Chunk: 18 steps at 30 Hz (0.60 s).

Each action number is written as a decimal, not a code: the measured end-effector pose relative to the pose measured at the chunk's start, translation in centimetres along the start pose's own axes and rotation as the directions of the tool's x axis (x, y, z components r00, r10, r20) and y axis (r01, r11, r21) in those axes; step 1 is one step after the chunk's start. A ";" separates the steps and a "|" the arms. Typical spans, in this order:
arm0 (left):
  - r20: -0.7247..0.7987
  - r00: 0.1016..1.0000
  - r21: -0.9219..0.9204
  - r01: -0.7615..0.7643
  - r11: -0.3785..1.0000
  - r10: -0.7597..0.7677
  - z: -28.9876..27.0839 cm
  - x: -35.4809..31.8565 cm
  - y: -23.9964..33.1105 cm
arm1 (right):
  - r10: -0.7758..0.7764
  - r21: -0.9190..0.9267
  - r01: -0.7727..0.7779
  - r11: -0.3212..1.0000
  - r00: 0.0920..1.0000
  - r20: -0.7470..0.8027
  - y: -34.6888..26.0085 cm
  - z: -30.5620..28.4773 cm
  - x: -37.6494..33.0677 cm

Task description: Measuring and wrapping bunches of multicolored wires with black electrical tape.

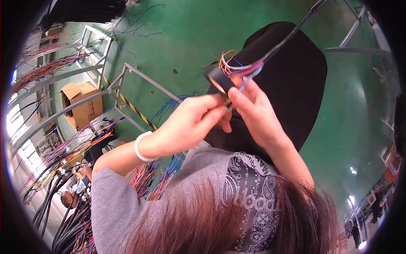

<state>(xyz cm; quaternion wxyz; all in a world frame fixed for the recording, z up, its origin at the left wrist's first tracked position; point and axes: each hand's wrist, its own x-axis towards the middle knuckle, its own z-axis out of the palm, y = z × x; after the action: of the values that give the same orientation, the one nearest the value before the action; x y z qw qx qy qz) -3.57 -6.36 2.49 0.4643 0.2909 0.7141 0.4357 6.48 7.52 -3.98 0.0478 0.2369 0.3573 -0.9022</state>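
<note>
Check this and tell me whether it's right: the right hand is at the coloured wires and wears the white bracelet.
The side is wrong: the head view shows the white bracelet on the left wrist. The right hand is at the coloured wires.

The left hand (190, 118) pinches at the lower edge of a blurred black roll (226, 81). The right hand (259, 111) grips multicoloured wires (252, 69) beside the roll. A black cable (288, 36) extends from the wires toward the upper right. An open cardboard box (89, 106) stands near a metal frame (147, 79) on the green floor (190, 38).
</note>
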 end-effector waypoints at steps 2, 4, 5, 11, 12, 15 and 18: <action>0.126 0.949 -0.342 0.316 0.885 -0.290 -0.7 0.2 0.5 | -0.012 0.085 0.000 0.996 0.990 0.140 -0.6 -0.7 1.0; 0.192 0.927 -0.417 0.375 0.828 -0.323 -1.4 0.3 0.7 | -0.040 0.176 0.001 0.984 0.975 0.218 -0.2 -1.0 1.7; 0.262 0.900 -0.486 0.434 0.758 -0.347 -1.6 0.2 0.8 | -0.044 0.186 -0.010 0.982 0.957 0.286 -0.3 -1.5 1.9; 0.334 0.886 -0.618 0.463 0.635 -0.321 -1.8 0.1 1.9 | -0.042 -0.107 0.107 0.989 0.873 0.486 -1.2 -2.7 2.9; 0.308 0.882 -0.526 0.470 0.709 -0.357 -1.7 0.1 1.9 | -0.004 -0.153 0.096 0.984 0.859 0.511 -1.6 -2.8 3.1; 0.228 0.925 -0.463 0.377 0.802 -0.303 -1.3 -0.4 0.8 | 0.104 -0.323 0.067 0.944 0.870 0.482 -2.7 -3.3 3.5; 0.116 0.956 -0.384 0.294 0.875 -0.271 -1.5 -1.0 0.1 | 0.158 -0.432 0.009 0.902 0.923 0.350 -3.3 -3.8 1.9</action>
<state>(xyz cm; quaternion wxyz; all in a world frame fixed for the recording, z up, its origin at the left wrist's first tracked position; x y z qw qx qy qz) -4.56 -7.71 3.32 0.5929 0.0959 0.6316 0.4903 5.42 12.71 -5.24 0.2010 0.0570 0.5201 -0.8281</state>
